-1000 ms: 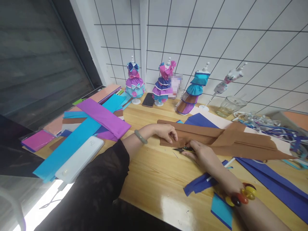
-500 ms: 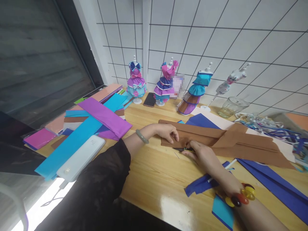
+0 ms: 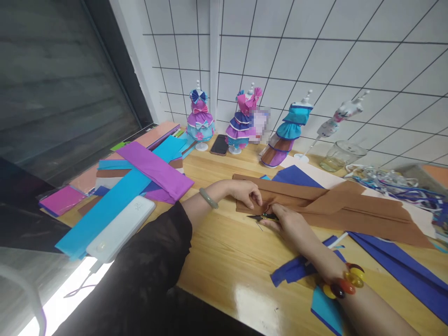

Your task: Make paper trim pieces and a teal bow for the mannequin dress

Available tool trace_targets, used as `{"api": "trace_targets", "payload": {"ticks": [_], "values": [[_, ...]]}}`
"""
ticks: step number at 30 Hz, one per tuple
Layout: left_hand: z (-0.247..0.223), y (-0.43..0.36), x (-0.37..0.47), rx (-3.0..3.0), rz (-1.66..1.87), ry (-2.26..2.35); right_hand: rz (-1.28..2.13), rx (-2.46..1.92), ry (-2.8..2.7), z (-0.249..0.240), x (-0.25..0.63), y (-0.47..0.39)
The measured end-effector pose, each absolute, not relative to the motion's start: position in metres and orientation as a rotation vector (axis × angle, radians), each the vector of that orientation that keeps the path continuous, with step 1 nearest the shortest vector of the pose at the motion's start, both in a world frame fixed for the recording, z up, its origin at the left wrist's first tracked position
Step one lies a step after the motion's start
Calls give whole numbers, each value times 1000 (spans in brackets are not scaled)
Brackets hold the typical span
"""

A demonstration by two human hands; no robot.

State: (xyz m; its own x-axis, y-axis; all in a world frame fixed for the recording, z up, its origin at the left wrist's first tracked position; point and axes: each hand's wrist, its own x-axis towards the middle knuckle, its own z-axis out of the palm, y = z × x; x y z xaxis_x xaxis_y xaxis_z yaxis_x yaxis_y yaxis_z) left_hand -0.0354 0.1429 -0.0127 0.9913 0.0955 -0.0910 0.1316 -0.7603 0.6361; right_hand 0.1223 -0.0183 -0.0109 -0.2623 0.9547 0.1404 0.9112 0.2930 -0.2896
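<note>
A long brown sheet (image 3: 336,212) with folds lies across the table. My left hand (image 3: 248,192) rests on its left end, fingers curled down onto the material; what they pinch, if anything, is too small to make out. Close to its right, my right hand (image 3: 283,218) is closed on small dark scissors (image 3: 258,217), whose blades point left at the sheet's lower edge. The fingertips of my right hand also touch the brown sheet. A thin dark needle-like piece (image 3: 259,226) lies on the wood just below the blades.
Blue strips (image 3: 290,273) and a light blue piece (image 3: 326,310) lie near my right forearm. Purple (image 3: 157,172) and light blue strips cross at left, beside a white power bank (image 3: 121,228). Behind stand small dress forms (image 3: 200,116), a phone (image 3: 219,145) and a glass bowl (image 3: 341,156).
The scissors and my right hand have shifted slightly left, and more of the blades now shows past the brown sheet's edge. My left hand stays on the sheet. The view has moved a little.
</note>
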Motion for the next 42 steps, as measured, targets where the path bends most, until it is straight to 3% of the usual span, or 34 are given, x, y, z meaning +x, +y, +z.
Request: {"api": "trace_targets", "payload": {"ticks": [42], "values": [[-13,142,-35,2325,-60,107,54,-1730,-2375,-14,97,-12]]}}
